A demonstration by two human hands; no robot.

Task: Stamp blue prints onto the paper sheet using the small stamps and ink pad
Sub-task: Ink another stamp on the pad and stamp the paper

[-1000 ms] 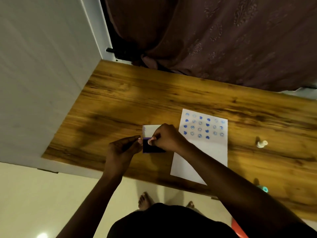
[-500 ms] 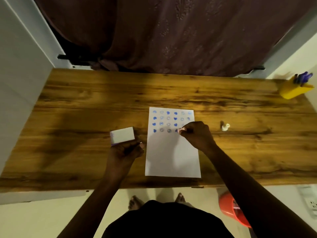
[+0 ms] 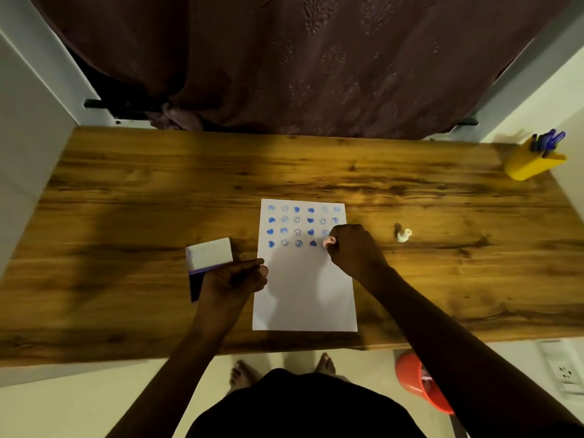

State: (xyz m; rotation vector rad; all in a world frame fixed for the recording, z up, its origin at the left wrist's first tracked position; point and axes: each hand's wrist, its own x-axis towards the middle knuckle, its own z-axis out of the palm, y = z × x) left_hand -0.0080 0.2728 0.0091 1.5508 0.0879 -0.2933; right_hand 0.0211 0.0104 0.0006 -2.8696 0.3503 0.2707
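Note:
A white paper sheet (image 3: 305, 289) lies on the wooden table (image 3: 126, 191), its upper part covered with rows of blue hearts and smiley prints. My right hand (image 3: 355, 251) is closed around a small pink stamp (image 3: 329, 241), pressing it down at the right end of the lowest printed row. My left hand (image 3: 235, 279) holds the ink pad (image 3: 208, 259) just left of the sheet; its white lid stands open and the dark pad shows below. A second small white stamp (image 3: 404, 234) stands alone on the table, right of the sheet.
A yellow pen holder (image 3: 534, 162) with blue pens sits at the table's far right corner. A dark curtain (image 3: 300, 58) hangs behind the table. An orange bin (image 3: 420, 380) stands on the floor at the right, below the table edge. My feet show under the front edge.
My right hand moved with the stamp from the ink pad to the sheet and now presses at the fourth row. The left hand kept hold of the ink pad. The view swung right.

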